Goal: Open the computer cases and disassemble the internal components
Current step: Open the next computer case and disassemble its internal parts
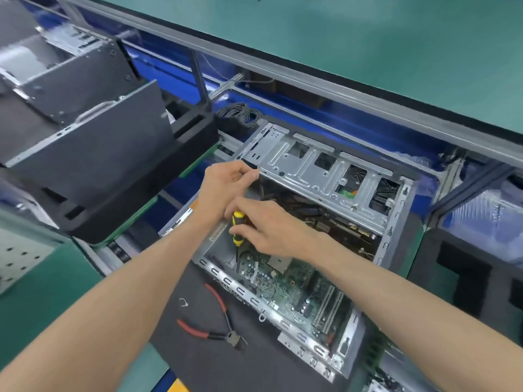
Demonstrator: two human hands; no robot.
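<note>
Green work tables (368, 52) run behind the open computer case (396, 222), which lies on a black foam mat (198, 349) right in front of me. My right hand (268, 230) grips a yellow screwdriver (237, 227), tip down inside the case by the green board (283, 287). My left hand (223, 185) is curled at the case's top edge; I cannot tell what it holds. Red pliers (209, 323) lie on the mat beside the case. I think the metal case is stiff and heavy, best held by its rim. The board looks thin and easy to break, so hold its edges.
</note>
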